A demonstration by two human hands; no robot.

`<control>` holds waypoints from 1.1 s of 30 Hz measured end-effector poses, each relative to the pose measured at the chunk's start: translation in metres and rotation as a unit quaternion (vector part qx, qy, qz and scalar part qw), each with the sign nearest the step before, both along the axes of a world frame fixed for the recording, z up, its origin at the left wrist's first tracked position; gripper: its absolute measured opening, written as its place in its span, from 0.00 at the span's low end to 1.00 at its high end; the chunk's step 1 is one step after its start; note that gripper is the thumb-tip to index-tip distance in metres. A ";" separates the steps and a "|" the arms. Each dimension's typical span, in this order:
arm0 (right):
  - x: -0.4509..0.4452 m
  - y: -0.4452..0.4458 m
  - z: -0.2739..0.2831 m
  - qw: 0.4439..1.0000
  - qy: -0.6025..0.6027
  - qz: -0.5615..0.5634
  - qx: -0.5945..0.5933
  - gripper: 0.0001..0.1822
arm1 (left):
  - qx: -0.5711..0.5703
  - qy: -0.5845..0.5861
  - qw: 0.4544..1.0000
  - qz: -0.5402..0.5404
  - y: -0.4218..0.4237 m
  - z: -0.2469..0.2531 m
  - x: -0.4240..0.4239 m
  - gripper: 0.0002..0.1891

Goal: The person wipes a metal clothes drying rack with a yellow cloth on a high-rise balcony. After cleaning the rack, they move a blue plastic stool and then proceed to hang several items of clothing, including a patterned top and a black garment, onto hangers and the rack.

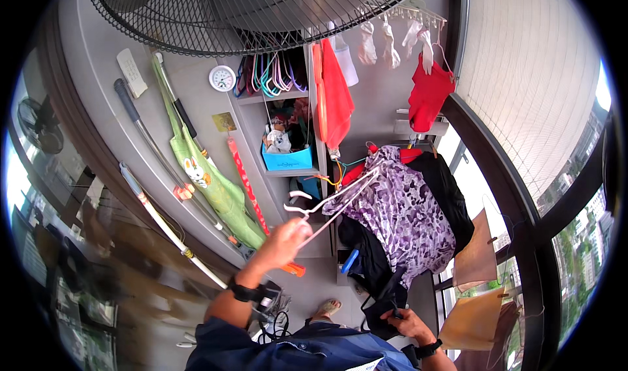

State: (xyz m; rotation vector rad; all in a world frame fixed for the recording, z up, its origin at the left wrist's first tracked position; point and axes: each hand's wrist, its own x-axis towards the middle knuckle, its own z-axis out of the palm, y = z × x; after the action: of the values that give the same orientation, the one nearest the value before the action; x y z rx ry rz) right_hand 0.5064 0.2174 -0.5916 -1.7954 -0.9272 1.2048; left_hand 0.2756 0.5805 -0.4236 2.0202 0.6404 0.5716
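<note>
In my left hand [289,238] is a pale wire clothes hanger [338,197], gripped near one end. Its far end reaches up over a purple-and-white patterned garment [407,214]; I cannot tell whether it lies inside the cloth. A second pale hook-shaped end [299,194] shows just above these fingers. Low on the right, my right hand [412,324] has hold of dark cloth [382,317] close to my body. Black garments [441,194] hang behind and beside the patterned one, and a blue hanger end [350,261] pokes out beneath.
A caged fan [255,13] spans the top. Coloured hangers [270,74] fill a shelf above a blue box [287,159]. Poles and a green bag [211,180] line the left wall. Red cloth [336,101] and socks [390,45] hang ahead; cloths [473,317] hang by the window.
</note>
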 end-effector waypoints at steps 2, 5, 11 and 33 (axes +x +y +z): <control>0.010 0.003 0.016 1.000 0.010 -0.010 -0.009 0.10 | 0.144 0.092 0.985 -0.005 0.024 0.031 -0.017 0.13; 0.019 0.017 0.020 0.998 0.030 -0.030 0.037 0.10 | 0.178 0.113 0.977 -0.037 0.054 0.037 -0.034 0.14; 0.015 0.050 0.034 0.993 0.070 -0.085 0.046 0.10 | -0.157 -0.005 0.988 -0.008 0.081 0.063 -0.112 0.23; -0.016 0.067 -0.013 0.978 0.121 -0.168 0.037 0.10 | 0.007 -0.250 0.958 0.141 0.164 0.275 -0.101 0.25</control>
State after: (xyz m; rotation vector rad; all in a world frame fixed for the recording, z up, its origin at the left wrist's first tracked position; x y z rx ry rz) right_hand 0.4901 0.2841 -0.6044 -1.6242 -0.4993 1.1231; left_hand 0.1750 0.7447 -0.1482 1.7036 0.6120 1.2118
